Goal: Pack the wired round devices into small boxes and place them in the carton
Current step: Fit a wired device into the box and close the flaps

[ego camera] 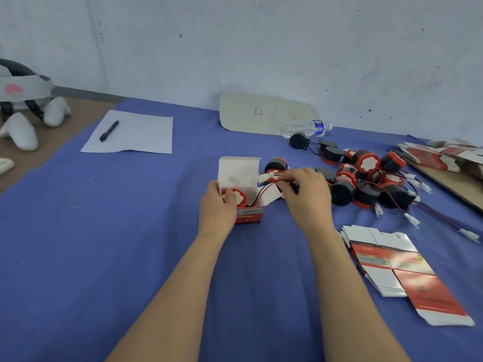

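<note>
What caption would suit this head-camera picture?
Left hand steadies an open small box holding a round device while the right hand gathers its wire.

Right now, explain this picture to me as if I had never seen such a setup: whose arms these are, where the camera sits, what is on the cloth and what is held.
There is no machine here. A person wears a camera on the head, looking down at two bare arms. The left hand steadies a small open box with a red and black round device already inside. The right hand pinches that device's red wire in its grip, apparently to tuck it in. On the blue cloth lie a pile of more devices, flat unfolded boxes, paper with a pen, and a water bottle.
</note>
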`<state>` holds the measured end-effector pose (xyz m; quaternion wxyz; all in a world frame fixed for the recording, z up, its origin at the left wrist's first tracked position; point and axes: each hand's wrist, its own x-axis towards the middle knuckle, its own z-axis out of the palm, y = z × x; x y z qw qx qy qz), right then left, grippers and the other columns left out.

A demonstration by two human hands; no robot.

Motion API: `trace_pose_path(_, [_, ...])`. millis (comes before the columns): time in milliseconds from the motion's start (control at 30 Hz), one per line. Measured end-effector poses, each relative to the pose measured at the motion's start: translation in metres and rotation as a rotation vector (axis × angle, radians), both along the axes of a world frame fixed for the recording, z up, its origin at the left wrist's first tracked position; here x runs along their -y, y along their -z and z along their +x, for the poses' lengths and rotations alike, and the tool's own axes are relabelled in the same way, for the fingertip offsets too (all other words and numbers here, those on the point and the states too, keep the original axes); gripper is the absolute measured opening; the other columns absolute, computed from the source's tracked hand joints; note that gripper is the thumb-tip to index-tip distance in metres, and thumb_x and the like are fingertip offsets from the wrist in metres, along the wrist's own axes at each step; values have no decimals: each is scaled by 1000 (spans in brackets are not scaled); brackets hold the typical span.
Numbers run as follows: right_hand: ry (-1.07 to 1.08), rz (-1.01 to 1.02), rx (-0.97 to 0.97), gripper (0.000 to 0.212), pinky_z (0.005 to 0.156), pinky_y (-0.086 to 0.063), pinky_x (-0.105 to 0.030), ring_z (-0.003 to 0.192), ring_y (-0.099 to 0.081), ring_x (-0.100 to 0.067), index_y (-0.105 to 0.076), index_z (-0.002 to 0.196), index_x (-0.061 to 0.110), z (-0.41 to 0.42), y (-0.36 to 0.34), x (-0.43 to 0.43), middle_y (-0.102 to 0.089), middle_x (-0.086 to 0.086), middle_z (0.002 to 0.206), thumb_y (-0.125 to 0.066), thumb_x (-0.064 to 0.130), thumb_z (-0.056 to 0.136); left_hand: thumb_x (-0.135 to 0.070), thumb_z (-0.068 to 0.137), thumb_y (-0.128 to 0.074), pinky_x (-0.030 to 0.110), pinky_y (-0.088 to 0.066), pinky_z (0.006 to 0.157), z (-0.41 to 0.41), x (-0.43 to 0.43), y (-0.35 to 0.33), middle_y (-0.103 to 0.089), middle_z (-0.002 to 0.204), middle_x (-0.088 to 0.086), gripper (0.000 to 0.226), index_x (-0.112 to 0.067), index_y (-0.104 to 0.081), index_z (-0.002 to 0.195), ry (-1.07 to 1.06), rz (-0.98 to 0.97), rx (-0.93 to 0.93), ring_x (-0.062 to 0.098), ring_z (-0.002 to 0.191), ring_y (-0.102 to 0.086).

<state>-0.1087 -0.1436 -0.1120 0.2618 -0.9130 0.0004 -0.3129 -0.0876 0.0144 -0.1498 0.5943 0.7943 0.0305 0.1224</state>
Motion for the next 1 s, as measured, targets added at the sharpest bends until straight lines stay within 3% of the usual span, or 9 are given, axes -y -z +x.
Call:
trace_pose_path(167, [-151, 77, -37, 8, 69, -49, -31, 72, -59, -19, -64, 89, 11, -1, -14, -36, -64, -2, 80, -56, 8, 89, -17, 97, -44, 12, -36, 55, 2, 2, 3, -52, 91, -11, 7, -22, -44, 102, 5, -20, 13, 7, 77, -52])
trace_pose_path(300, [-199, 521, -158, 22, 51, -50, -20, 47, -57, -11, -59, 86, 20, 5, -19, -50, -58, 0, 57, -49, 0, 89, -14, 96, -44, 13, -37, 54, 3, 1, 3, -50, 83, -17, 7, -20, -45, 100, 21, -26, 17, 0, 72, -51])
trace_pose_path(400, [-173, 866, -239, 18, 69, -58, -26, 55, -64, -5, -66, 94, 8, 15, -17, -50, -63, 3, 65, -50, -1, 92, -15, 96, -44, 16, -38, 56, 8, -2, 0, -52, 86, -10, 6, -18, -46, 101, 37, 0, -13, 6, 74, -51])
trace_pose_path(467, [-147, 788, -251, 19, 79, -56, -22, 75, -68, -11, -66, 103, 6, 17, -11, -49, -68, 0, 82, -53, 0, 90, -17, 96, -45, 19, -37, 57, 12, -5, -4, -53, 91, -7, 8, -17, -48, 103, 38, 16, -48, 9, 77, -51])
trace_pose_path(533, [-111, 548, -215, 27, 73, -47, -7, 87, -62, -12, -66, 112, 9, 14, -1, -51, -66, 1, 94, -56, 4, 88, -17, 96, -46, 24, -39, 64, 15, -6, -6, -54, 96, -5, 13, -14, -52, 107, 25, 27, -42, 14, 85, -52])
trace_pose_path(667, [-97, 192, -120, 29, 80, -45, -25, 97, -57, -20, -66, 115, 12, 13, 6, -52, -63, -5, 104, -54, 7, 90, -19, 97, -45, 22, -38, 65, 11, -4, 0, -56, 96, -5, 7, -17, -51, 100, -61, -1, 70, 14, 87, -53])
trace_pose_path(833, [-83, -61, -178, 35, 87, -22, -18, 112, -36, -27, -61, 127, 14, 10, 10, -41, -47, -8, 123, -57, 21, 92, -18, 96, -46, 27, -43, 72, 9, -8, 3, -58, 95, -4, 5, -18, -52, 96, -93, -42, 94, 15, 87, -55])
trace_pose_path(933, [-139, -73, -155, 23, 83, -28, -21, 99, -43, -21, -73, 99, 13, 6, 3, -40, -54, -4, 107, -60, 31, 92, -20, 97, -46, 22, -41, 67, 7, -7, 3, -58, 95, -6, 4, -22, -49, 97, -87, -30, 88, 13, 85, -54])
trace_pose_path(1000, [-205, -8, -151, 30, 66, -34, -27, 69, -48, -10, -59, 64, 22, 3, -3, -41, -57, 4, 72, -58, 30, 94, -19, 97, -46, 25, -43, 70, 7, -7, 3, -59, 97, -5, 4, -22, -49, 97, -81, -33, 85, 14, 87, -56])
